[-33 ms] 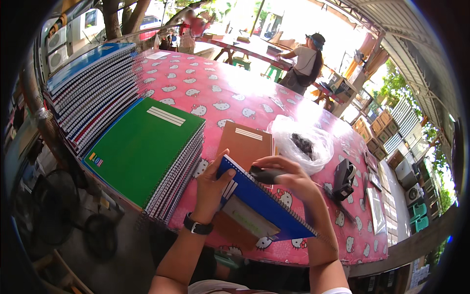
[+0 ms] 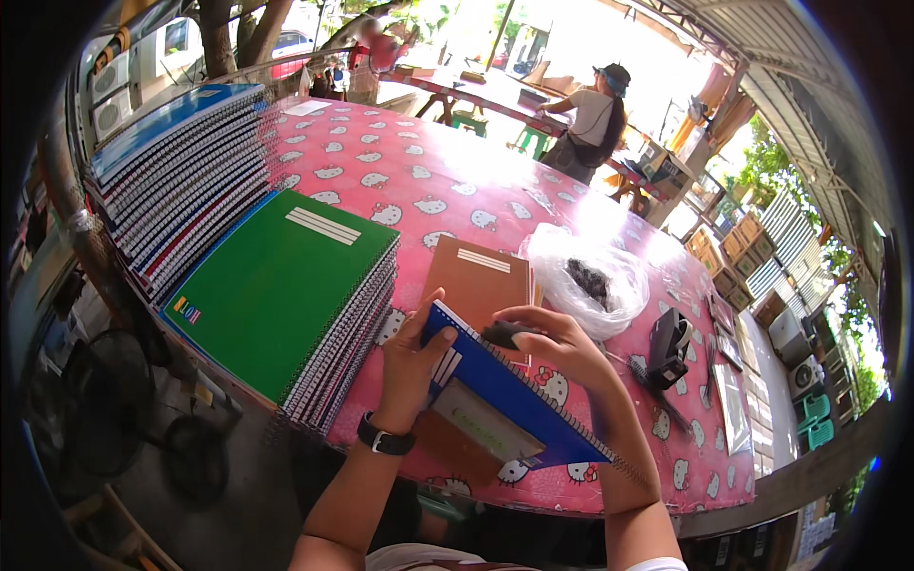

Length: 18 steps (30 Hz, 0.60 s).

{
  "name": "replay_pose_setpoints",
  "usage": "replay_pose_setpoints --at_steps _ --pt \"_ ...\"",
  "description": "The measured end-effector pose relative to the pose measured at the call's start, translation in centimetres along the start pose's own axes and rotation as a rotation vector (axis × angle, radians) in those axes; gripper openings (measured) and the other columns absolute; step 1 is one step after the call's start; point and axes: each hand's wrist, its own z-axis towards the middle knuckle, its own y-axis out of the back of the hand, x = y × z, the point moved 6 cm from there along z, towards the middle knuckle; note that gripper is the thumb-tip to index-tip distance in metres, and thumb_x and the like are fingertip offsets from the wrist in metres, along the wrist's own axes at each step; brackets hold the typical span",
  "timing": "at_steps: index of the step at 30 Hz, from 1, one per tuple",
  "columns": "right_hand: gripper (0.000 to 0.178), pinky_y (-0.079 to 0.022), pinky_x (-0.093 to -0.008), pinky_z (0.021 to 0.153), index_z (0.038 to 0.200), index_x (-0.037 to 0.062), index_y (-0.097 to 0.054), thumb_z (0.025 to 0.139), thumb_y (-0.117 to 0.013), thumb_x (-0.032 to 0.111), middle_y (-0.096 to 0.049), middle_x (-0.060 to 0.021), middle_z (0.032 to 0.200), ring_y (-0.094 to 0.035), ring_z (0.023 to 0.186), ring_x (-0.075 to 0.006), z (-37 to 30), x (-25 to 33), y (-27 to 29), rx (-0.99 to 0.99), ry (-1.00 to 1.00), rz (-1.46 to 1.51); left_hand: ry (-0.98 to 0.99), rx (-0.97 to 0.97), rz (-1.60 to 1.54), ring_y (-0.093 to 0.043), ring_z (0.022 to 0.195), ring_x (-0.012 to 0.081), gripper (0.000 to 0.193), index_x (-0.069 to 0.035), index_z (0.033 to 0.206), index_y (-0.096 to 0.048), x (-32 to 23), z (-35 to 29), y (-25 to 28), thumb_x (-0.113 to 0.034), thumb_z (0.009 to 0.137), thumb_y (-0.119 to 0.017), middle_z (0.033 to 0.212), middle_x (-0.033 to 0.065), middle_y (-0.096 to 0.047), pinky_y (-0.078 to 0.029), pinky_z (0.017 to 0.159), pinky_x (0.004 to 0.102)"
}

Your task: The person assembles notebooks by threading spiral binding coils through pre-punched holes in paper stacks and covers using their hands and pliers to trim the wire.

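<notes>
My left hand (image 2: 409,366), with a black watch on its wrist, grips the upper left edge of a tilted blue spiral notebook (image 2: 547,414). The thumb lies on its cover and the fingers go behind. A grey-green strip with writing (image 2: 486,422) lies across the cover. At the upper end of the coil, my right hand (image 2: 564,344) is closed around a small black object (image 2: 509,334) whose kind I cannot make out. Loose coil wire (image 2: 628,468) sticks out past the notebook's lower right corner. Behind it a brown notebook (image 2: 468,297) lies on the table.
A stack topped by a green notebook (image 2: 276,285) stands at left, beside a taller stack of spiral notebooks (image 2: 190,181). Right of centre are a clear plastic bag (image 2: 545,249) with dark contents and a black tape dispenser (image 2: 668,347). A person (image 2: 590,124) stands at a farther table.
My right hand and the black object have shifted slightly left along the coil's upper end. The left hand and the notebook stay nearly where they were.
</notes>
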Motion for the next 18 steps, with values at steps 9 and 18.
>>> replay_pose_setpoints --at_steps 9,18 --pt "0.054 -0.043 -0.0321 0.092 0.12 -0.0013 -0.053 0.083 -0.06 0.038 -0.057 -0.0107 0.117 -0.055 0.108 -0.0176 2.1 0.1 -1.2 0.032 -0.016 0.027 0.004 0.027 0.05 -0.046 0.084 0.0037 0.039 -0.005 0.124 -0.055 -1.4 0.1 -0.6 -0.007 0.085 -0.061 0.09 -0.0049 -0.049 -0.039 0.076 0.0194" --pt "0.055 -0.039 -0.0298 0.095 0.12 -0.003 -0.052 0.083 -0.06 0.038 -0.057 -0.011 0.116 -0.053 0.109 -0.0185 3.1 -0.6 -1.5 0.035 -0.022 -0.178 -0.001 0.033 0.03 -0.048 0.085 0.0043 0.041 -0.005 0.124 -0.056 -0.9 0.2 -0.2 -0.007 0.083 -0.063 0.091 -0.0043 -0.05 -0.041 0.077 0.0196"
